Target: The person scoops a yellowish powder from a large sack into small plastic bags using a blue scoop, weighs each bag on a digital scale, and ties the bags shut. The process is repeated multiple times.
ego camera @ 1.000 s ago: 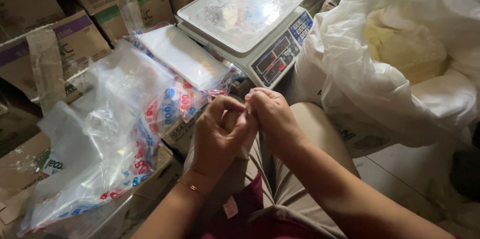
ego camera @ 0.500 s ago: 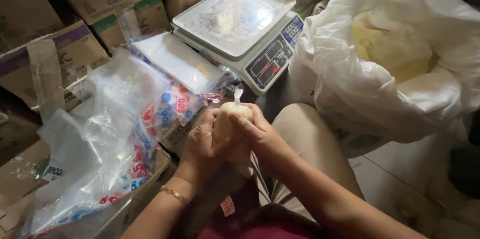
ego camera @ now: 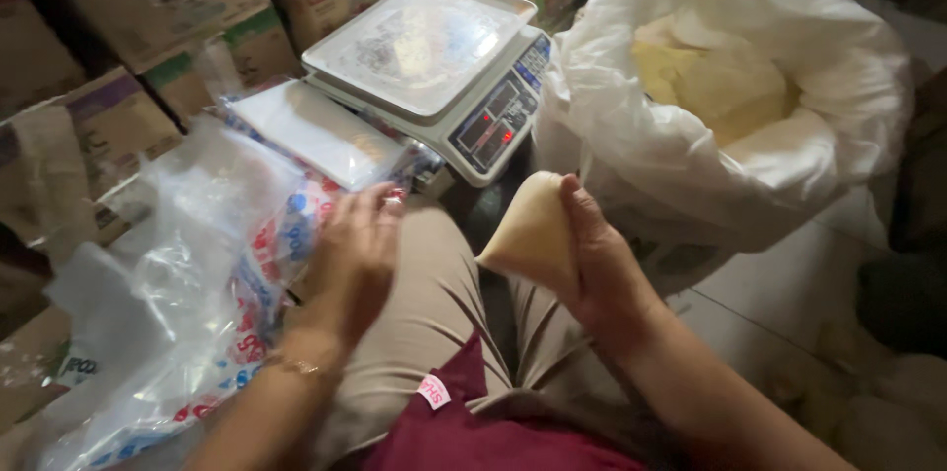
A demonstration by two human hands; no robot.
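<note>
My right hand (ego camera: 604,269) grips a small clear bag packed with pale yellow powder (ego camera: 530,234), holding it above my lap just in front of the scale. My left hand (ego camera: 353,259) is blurred, fingers apart and holding nothing, over my left knee beside a heap of clear plastic bags with red and blue print (ego camera: 202,274). A digital weighing scale (ego camera: 434,67) with a bare metal pan stands beyond both hands. To the right sits a big white sack (ego camera: 631,126), open at the top, with pale yellow powder (ego camera: 710,76) inside.
Cardboard boxes (ego camera: 148,7) are stacked along the left and back. A flat stack of clear bags (ego camera: 311,131) lies left of the scale. Tiled floor (ego camera: 779,303) shows at the right, below the sack. My beige trousers and maroon shirt fill the bottom centre.
Both hands were together working on the small bag's top. Now the left hand has let go and moved left toward the plastic bags, while the right hand alone carries the filled bag to the right.
</note>
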